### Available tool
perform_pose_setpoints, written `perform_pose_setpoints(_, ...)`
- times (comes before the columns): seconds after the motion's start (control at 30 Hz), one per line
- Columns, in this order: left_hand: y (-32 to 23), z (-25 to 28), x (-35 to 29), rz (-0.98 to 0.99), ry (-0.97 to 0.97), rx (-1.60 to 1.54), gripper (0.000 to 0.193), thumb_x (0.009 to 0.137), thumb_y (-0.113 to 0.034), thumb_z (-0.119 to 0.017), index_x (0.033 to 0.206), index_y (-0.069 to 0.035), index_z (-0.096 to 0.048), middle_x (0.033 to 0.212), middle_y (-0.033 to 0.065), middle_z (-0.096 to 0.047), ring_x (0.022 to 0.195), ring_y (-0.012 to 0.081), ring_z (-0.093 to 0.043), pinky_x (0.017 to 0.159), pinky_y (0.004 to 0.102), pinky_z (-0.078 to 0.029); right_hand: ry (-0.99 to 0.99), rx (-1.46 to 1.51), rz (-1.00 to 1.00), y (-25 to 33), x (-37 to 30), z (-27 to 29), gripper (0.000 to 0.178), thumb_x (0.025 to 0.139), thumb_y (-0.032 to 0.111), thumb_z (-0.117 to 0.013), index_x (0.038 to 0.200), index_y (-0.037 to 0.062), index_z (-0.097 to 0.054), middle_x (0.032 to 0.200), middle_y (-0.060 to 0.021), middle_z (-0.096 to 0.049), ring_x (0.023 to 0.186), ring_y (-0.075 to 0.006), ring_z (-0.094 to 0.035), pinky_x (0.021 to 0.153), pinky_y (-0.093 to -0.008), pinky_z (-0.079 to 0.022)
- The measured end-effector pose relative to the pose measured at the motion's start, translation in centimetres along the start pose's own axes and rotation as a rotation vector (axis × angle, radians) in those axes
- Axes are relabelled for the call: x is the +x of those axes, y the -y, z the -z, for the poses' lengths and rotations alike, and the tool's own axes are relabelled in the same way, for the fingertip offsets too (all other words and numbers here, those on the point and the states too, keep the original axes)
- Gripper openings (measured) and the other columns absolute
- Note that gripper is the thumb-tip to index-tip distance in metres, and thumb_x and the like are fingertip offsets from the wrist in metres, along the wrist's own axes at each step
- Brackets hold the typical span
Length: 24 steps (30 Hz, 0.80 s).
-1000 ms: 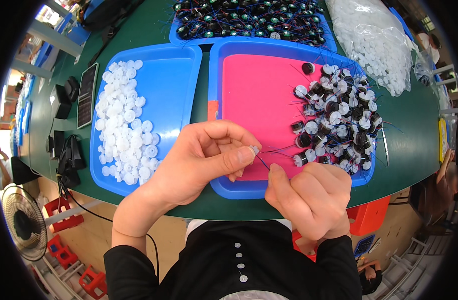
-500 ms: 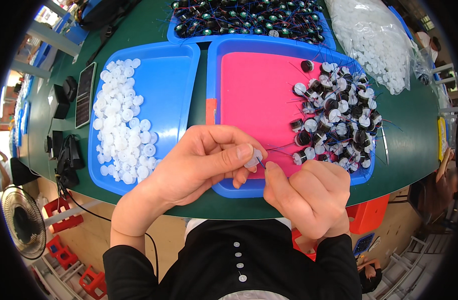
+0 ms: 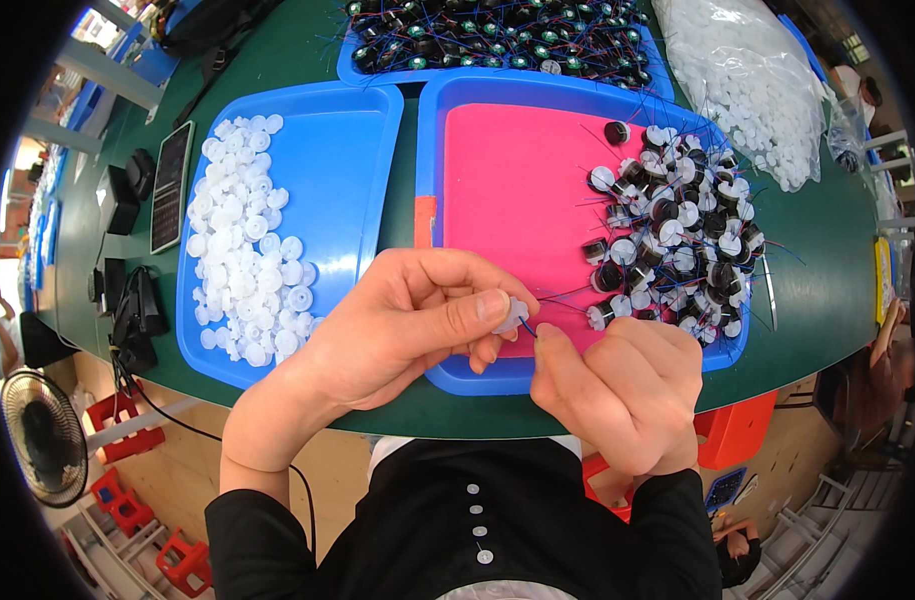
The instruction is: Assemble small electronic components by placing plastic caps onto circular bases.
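More of the white plastic cap is showing than a second ago.
Over the front-left corner of the pink-lined tray, the left hand is pinching it; the right hand is pinching the blue wire, whose visible span is shortening, seemingly drawing both together.

Premises consistent with a small-parts assembly workshop. Evidence noted: a long green worktable; blue trays sorting loose white plastic pieces from wired black components; a bulk clear bag of white parts; red plastic stools; a fan; another person at lower right.
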State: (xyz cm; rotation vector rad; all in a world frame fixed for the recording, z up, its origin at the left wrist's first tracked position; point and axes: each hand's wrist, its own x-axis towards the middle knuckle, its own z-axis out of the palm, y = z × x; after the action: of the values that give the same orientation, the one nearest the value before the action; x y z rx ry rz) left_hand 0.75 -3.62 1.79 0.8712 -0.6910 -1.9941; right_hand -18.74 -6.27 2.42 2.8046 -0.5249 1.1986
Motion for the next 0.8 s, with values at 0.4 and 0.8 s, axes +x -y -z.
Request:
perform_pose_setpoints(0.4, -0.09, -0.24, 0.03, -0.023, -0.054, 0.124, 0.028, 0.086, -0.018, -0.059, 0.095, 0.009, -0.058, 0.08, 0.0093, -0.058, 0.066, 0.0135, -0.054, 0.058, 0.024, -0.046, 0.031, -0.005, 0.005, 0.06, 0.32, 0.14, 0.031, 0.041, 0.008, -0.054, 0.069, -0.0029, -0.06, 0.057, 0.0006, -0.041, 0.045, -0.0098, -0.042, 0.035, -0.0197, -0.026)
perform_pose_setpoints(0.8, -0.14, -0.35, 0.05, -0.003, -0.053, 0.11, 0.024, 0.079, -0.008, -0.066, 0.094, 0.008, -0.058, 0.078, 0.0105, -0.061, 0.067, 0.0132, -0.058, 0.062, 0.0228, -0.048, -0.01, -0.012, -0.005, 0.0, -0.1, -0.69, 0.034, 0.043, 0.008, -0.054, 0.074, -0.0048, -0.06, 0.056, 0.0002, -0.039, 0.044, -0.0097, -0.041, 0.035, -0.0204, -0.026)
